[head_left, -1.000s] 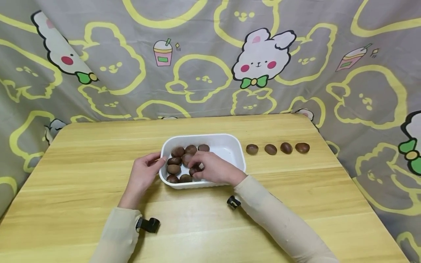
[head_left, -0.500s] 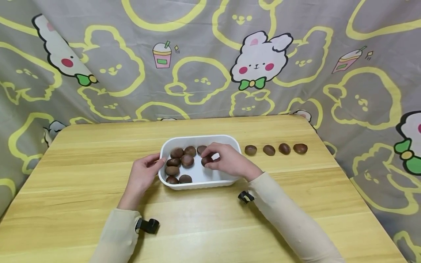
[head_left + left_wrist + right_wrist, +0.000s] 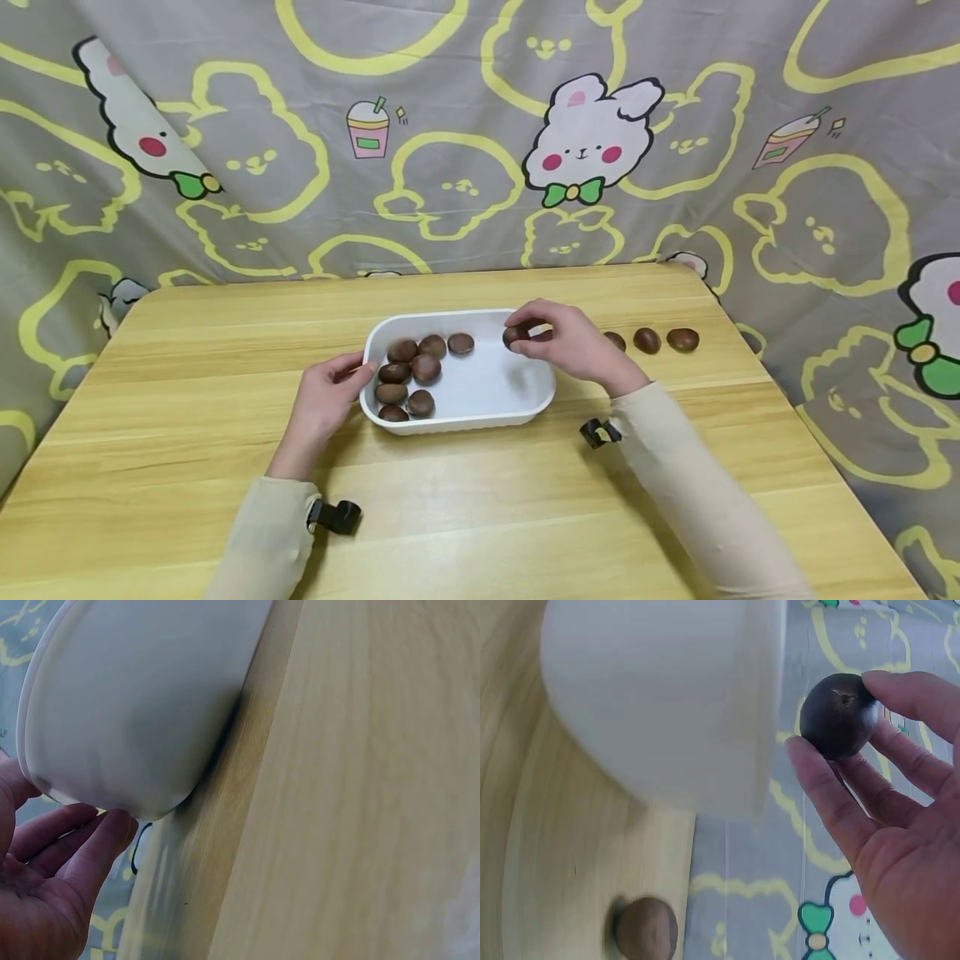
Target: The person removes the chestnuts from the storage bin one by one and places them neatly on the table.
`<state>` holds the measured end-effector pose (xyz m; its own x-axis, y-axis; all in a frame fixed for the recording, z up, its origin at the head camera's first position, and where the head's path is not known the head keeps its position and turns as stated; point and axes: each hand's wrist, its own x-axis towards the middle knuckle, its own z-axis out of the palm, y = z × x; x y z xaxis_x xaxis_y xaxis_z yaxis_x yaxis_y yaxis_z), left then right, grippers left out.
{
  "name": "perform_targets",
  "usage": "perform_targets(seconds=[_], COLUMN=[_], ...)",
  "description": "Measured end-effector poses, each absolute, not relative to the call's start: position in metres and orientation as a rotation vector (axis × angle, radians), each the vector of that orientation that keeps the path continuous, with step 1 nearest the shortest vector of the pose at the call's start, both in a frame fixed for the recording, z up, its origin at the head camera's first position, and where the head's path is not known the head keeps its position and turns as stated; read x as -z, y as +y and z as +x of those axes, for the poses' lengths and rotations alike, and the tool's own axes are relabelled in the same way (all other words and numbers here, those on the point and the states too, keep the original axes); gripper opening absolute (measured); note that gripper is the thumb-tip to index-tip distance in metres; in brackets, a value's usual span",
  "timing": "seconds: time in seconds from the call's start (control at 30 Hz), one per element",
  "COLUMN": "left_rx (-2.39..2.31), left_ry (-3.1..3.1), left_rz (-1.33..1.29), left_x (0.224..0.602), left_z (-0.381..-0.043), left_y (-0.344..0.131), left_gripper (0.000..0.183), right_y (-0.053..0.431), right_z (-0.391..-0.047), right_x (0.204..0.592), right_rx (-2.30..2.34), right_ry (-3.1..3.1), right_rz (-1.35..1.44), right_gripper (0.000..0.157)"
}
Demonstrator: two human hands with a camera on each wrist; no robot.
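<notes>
A white plastic tray stands on the wooden table, with several brown chestnuts gathered toward its left side. My left hand holds the tray's left end, thumb at the rim; in the left wrist view its fingertips touch the outer wall. Over the tray's right end, my right hand pinches a single chestnut between thumb and fingertips. In the right wrist view this dark, round chestnut shows above the tray's rim.
To the right of the tray a row of chestnuts lies on the table, partly hidden behind my right hand. A grey curtain with cartoon prints hangs behind the table and at both sides.
My right hand has picked up a chestnut from among the others and carried it rightward and up, over the tray's right end. The left hand stays at the tray's left end.
</notes>
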<state>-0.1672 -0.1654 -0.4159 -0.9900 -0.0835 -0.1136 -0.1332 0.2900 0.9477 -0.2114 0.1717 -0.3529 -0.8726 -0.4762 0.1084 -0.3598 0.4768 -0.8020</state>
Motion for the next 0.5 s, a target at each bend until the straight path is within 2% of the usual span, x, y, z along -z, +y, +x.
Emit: perform_targets(seconds=[0.5], left_rx=[-1.823], left_ry=[2.499], left_rz=[-0.213], left_x=[0.416], left_z=[-0.167], left_y=[-0.166], left_gripper=[0.042], right_y=[0.208], right_z=[-0.221], right_x=[0.339], right_rx=[1.388], right_ry=[2.679], right_rz=[-0.559], right_gripper=[0.026])
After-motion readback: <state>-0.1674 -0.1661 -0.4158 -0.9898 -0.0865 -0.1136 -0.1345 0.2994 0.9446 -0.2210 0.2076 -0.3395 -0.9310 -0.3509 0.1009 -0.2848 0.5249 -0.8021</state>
